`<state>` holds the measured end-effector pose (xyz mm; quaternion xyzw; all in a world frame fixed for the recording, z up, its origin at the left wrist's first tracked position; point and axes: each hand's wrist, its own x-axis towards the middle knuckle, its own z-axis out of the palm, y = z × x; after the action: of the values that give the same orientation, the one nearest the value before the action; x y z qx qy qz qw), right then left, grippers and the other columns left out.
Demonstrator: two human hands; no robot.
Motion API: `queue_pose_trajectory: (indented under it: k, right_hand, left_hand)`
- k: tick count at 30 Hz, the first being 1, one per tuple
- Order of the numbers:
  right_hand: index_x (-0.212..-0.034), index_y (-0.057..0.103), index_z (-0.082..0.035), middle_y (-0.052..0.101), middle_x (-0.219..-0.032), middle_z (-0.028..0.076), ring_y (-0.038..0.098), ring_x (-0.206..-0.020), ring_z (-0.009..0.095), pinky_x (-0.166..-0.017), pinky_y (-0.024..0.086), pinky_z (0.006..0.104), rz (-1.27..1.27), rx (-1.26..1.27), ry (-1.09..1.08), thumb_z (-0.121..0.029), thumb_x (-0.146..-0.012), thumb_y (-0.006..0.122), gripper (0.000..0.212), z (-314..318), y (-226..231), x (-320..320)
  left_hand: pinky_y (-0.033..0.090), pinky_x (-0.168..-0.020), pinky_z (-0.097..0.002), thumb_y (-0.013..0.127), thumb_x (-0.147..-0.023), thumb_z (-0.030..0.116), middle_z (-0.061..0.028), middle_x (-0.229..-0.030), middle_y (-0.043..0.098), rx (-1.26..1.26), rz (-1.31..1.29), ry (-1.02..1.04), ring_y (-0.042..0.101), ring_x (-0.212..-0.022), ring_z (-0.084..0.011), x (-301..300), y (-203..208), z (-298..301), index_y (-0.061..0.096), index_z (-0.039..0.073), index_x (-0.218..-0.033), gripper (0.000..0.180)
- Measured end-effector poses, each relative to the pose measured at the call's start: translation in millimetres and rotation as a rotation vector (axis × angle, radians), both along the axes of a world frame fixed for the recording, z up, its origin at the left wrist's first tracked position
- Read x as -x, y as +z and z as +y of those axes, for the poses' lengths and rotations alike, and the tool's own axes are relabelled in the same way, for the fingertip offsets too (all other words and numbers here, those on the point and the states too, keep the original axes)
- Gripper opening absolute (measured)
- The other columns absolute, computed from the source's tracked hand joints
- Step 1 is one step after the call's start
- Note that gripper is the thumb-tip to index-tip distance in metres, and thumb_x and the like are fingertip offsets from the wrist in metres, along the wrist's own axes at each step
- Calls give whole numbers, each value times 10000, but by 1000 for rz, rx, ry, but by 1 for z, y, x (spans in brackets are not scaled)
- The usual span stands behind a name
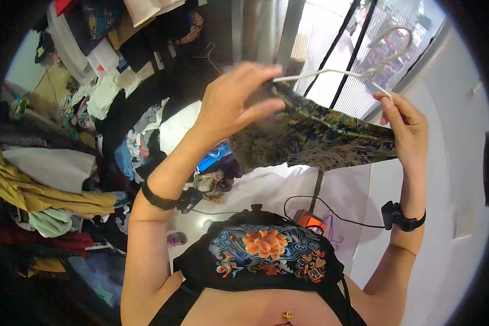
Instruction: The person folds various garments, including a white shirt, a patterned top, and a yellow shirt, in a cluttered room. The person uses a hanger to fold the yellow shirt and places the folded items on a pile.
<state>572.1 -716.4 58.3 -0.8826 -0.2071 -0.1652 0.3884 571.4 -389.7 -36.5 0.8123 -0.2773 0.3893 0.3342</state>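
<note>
A white wire clothes hanger [340,71] is raised in front of me, its hook toward the upper right. From it hangs a dark garment [326,136] with a mottled green and brown pattern, spread between my hands. My right hand [405,122] is closed on the hanger's right arm, thumb and finger pinched together, with the garment's right edge against the palm. My left hand [236,98], somewhat blurred, is at the hanger's left end. Its thumb and forefinger are apart, the garment's upper corner beside them; the other fingers are partly hidden.
Piled clothes fill the left side, including a mustard-yellow garment [49,187] and a grey cloth [51,165]. More clothes hang at the upper left. An orange box [309,220] and a purple hanger [331,231] are on the floor. A white wall [451,163] rises at the right.
</note>
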Motion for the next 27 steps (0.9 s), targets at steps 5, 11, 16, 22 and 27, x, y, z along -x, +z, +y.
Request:
queue_pose_trajectory:
  k: [5,11,16,22,27]
  right_hand:
    - [-1014,723,-15,611,-668,-29,481,-601,61,-533,354,234,69,50,141,-264,-900,698,275,-4,-12,17]
    - [-529,516,1,418,-533,-52,372,-533,43,-474,282,267,27,-257,-153,-250,-891,708,480,-49,-61,31]
    - [-588,520,-60,467,-584,-38,398,-562,49,-514,288,246,-2,-513,-319,-302,-919,633,425,-88,-108,43]
    - [-614,312,-137,239,-603,-23,231,-545,124,-521,223,293,-2,-1822,-92,-191,-892,523,353,-178,-163,45]
    - [-636,336,-122,269,-590,-17,247,-539,127,-531,246,286,-115,-1808,-541,-128,-901,484,304,-262,-268,20]
  left_hand:
    - [511,-574,-328,731,-850,156,-111,-807,676,-160,-123,-40,665,-672,-278,-10,-16,-30,673,48,-887,128]
    - [425,-461,-316,781,-775,146,-48,-666,571,-342,-116,-109,558,-530,-210,-5,-1,-42,652,81,-849,162]
    - [467,-532,-315,612,-938,77,-88,-758,663,-236,-285,-19,599,-583,-232,-17,-18,-58,686,24,-906,96]
    - [399,-706,-240,455,-1049,186,-36,-829,552,120,398,45,488,-754,-107,-18,-40,-60,608,5,-919,270]
    - [446,-601,-315,508,-987,153,-105,-753,612,-235,568,-284,600,-647,-256,-47,-70,-111,642,29,-873,215]
